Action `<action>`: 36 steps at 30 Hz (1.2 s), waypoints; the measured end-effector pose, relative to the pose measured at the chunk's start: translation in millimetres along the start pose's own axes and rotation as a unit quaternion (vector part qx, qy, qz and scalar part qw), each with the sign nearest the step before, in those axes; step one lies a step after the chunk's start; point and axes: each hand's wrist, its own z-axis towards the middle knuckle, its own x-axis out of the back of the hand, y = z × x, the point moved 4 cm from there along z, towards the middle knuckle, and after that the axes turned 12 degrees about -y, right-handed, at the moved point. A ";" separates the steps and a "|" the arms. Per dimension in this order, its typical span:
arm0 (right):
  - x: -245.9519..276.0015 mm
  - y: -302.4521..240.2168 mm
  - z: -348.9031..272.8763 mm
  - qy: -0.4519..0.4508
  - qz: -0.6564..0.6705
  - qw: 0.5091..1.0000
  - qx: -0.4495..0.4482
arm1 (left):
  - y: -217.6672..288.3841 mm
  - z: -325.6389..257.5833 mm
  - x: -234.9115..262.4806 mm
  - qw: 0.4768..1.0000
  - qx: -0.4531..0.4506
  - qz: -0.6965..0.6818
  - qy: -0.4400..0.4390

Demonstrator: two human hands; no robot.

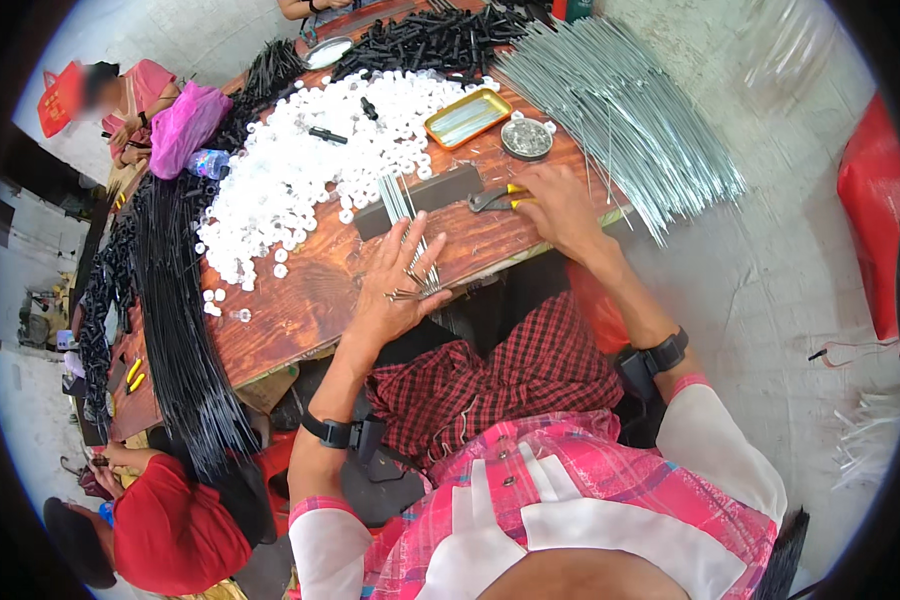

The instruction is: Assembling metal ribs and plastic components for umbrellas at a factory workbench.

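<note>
My left hand [395, 285] holds several thin metal rods [394, 200] near the front edge of the table. Its fingers are long and partly spread around them. The rods' near ends fan out beside the fingers, while the far ends lie over a dark grey bar [460, 184]. How the thumb grips them is hard to make out. To the right, my right hand [562, 208] is closed around the yellow handles of a pair of cutting pliers [492, 198]. The pliers' dark jaws point left, by the bar's right end.
The wooden table [300, 300] carries a heap of white plastic rings [310, 150], black plastic parts [425, 45], black rods [175, 300] and silver rods [620, 110]. A yellow-rimmed tray [507, 98] and round tin [527, 139] stand beyond the pliers. Other people sit at left.
</note>
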 end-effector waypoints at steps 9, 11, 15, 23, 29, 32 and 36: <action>-12.5 -108.1 1.5 -0.129 0.318 0.910 0.232 | -8.6 0.8 -4.8 0.999 -0.003 -0.036 0.015; -20.3 -116.6 5.1 -0.114 0.324 0.909 0.235 | -10.3 -1.2 -8.0 0.999 -0.004 -0.046 0.011; -24.7 -126.0 5.8 -0.075 0.316 0.914 0.244 | -10.1 -2.5 -9.5 0.999 -0.009 -0.035 0.019; -29.2 -132.7 9.9 -0.036 0.313 0.910 0.270 | -10.7 -2.0 -6.4 0.999 -0.025 -0.026 0.009; -29.3 -130.9 13.0 -0.044 0.298 0.921 0.245 | -6.9 -15.3 26.2 0.996 0.043 -0.072 0.026; -25.1 -128.7 12.2 -0.072 0.311 0.917 0.239 | 7.4 -19.3 65.3 0.967 0.019 -0.242 0.080; -16.8 -131.4 13.1 -0.039 0.345 0.905 0.244 | 36.1 -19.2 107.8 0.945 -0.010 -0.267 0.189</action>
